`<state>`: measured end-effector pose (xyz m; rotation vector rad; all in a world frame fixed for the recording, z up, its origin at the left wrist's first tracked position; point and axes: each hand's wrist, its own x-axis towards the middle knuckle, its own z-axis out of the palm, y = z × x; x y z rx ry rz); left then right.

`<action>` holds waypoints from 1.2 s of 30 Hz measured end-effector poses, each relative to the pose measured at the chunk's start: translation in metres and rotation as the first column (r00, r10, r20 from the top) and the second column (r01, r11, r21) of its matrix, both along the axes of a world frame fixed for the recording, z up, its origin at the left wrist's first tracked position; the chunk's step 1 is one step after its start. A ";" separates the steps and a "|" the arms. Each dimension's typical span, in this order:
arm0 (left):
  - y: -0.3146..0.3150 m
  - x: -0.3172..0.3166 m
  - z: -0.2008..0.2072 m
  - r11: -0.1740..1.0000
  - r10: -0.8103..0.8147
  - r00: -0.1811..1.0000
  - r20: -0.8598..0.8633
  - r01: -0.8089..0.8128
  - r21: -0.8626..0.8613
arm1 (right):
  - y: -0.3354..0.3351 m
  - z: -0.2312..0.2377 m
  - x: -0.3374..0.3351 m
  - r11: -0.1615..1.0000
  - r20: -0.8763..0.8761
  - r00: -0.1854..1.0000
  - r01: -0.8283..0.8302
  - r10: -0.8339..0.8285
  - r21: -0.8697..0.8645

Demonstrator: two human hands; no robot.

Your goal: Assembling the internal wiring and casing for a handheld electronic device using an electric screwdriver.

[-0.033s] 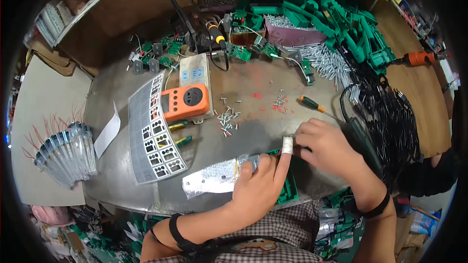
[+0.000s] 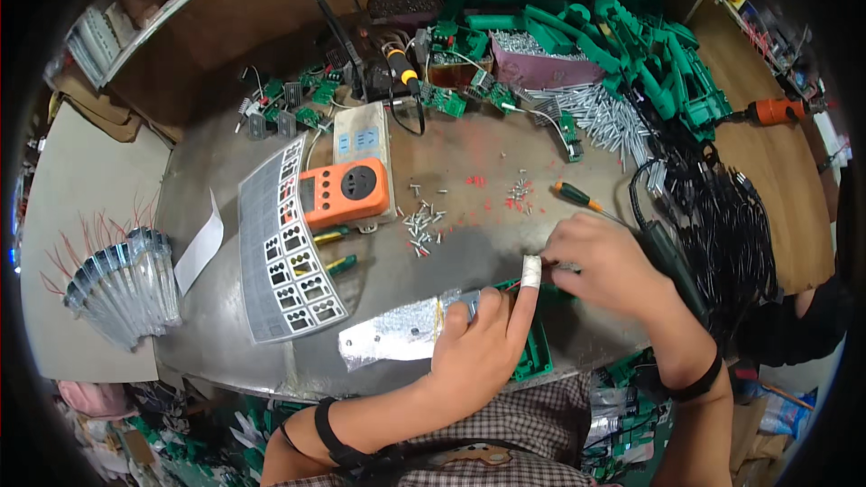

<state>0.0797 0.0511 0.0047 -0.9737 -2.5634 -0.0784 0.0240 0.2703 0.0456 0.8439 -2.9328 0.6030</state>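
Note:
My left hand [image 2: 478, 338] is curled over the end of a long strip in clear wrapping [image 2: 388, 334], with a silvery face and a yellow band near my fingers. Its index finger, wrapped in white tape, reaches over a green plastic casing [image 2: 538, 352], partly hidden beneath the hand. Just right of that fingertip, my right hand [image 2: 595, 257] has its fingers pinched together above the casing. What they hold is too small to make out. A bit of thin red wire [image 2: 514, 286] shows beside the taped finger.
Behind my hands lie small metal pins [image 2: 421, 224] and a screwdriver [image 2: 577, 192]. An orange socket meter [image 2: 347, 191] and a sticker sheet [image 2: 289, 257] are left. Black cables [image 2: 722, 225] and green casings [image 2: 672, 63] are right; wired wrapped strips [image 2: 135, 289] lie far left.
My right hand has shifted very slightly, its fingers a little lower beside the taped finger. Otherwise the scene looks the same.

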 end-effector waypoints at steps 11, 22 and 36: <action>-0.016 -0.024 0.000 0.834 -0.476 0.820 0.318 0.305 0.460 | -0.025 -0.061 -0.206 0.966 -0.561 0.790 0.246 -0.247 -0.080; -0.016 -0.082 0.072 0.872 -0.117 0.981 0.156 0.026 0.489 | 0.004 0.027 -0.017 0.445 0.568 0.781 0.426 0.258 -0.788; -0.025 -0.023 0.039 0.966 -0.125 0.991 0.055 0.109 0.233 | -0.007 0.016 0.046 0.450 0.671 0.741 0.605 -0.019 -0.656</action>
